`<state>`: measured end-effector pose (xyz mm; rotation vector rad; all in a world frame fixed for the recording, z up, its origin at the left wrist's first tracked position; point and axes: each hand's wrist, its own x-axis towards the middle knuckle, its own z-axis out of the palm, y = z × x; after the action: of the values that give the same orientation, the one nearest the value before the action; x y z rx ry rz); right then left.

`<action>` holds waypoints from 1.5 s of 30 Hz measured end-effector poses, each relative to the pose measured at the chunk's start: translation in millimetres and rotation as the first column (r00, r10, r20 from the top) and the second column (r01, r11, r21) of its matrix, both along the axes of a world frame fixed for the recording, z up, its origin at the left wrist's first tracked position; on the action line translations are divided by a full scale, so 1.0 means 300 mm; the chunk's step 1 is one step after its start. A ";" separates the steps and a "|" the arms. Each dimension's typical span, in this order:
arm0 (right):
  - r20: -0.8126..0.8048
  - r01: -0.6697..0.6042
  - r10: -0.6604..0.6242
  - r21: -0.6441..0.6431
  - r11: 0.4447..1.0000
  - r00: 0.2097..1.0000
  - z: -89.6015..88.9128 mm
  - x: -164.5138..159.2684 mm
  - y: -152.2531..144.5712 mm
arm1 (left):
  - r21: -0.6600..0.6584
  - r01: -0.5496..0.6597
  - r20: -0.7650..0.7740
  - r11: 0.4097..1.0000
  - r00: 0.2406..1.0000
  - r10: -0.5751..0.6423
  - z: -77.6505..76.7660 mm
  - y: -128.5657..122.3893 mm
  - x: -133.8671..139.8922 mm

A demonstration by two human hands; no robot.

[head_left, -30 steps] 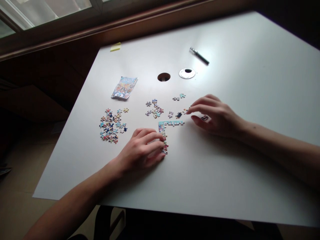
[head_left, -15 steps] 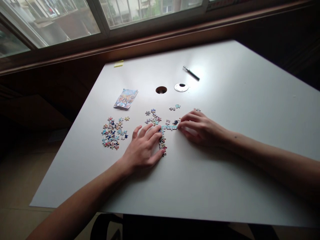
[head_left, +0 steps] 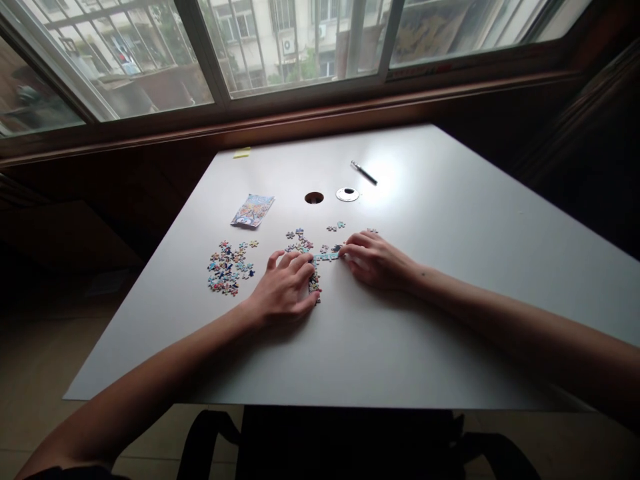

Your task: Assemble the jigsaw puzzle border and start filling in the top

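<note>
Apparently early on: joined, just two sides of L-shaped puzzle section [head_left: 326,256], flat on bench [head_left: 400,347]. Partly covering its near-running side with left hand [head_left: 283,287], fingers loosely spread, no clear grip. Touching right end of its far side with right hand [head_left: 375,259], fingertips nearly together; cannot tell whether pinching anything. Unplaced: large heap [head_left: 227,270] well left of section, small cluster [head_left: 301,245] just beyond its corner.

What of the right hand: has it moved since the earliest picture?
Yes. Judged against the hole in the table, the right hand has moved left and slightly nearer the camera, to the right end of the joined puzzle row.
</note>
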<state>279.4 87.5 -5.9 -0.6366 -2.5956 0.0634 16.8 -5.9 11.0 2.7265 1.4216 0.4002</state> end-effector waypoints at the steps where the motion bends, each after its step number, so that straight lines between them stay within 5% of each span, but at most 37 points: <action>1: 0.003 0.004 -0.004 0.002 1.000 1.000 -0.002 0.006 -0.005 | -0.001 0.002 -0.002 1.000 1.000 -0.002 0.001 0.002 -0.001; 18: 0.046 -0.063 0.069 -0.127 0.990 0.997 -0.006 0.088 -0.049 | -0.049 0.001 0.099 0.999 0.995 0.004 -0.009 0.010 -0.015; 37: -0.087 0.110 -0.126 -0.164 0.980 0.988 -0.016 0.089 -0.048 | -0.021 0.030 0.171 0.999 0.985 -0.026 -0.015 0.015 -0.040; 45: -0.110 0.362 -0.369 -0.082 0.929 0.923 -0.016 0.105 -0.036 | 0.006 -0.017 0.283 1.000 0.959 0.014 -0.022 0.005 -0.067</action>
<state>310.8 76.7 -10.8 -1.0937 -2.3224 0.0588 -3.2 -4.4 4.4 2.5350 1.3663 0.7632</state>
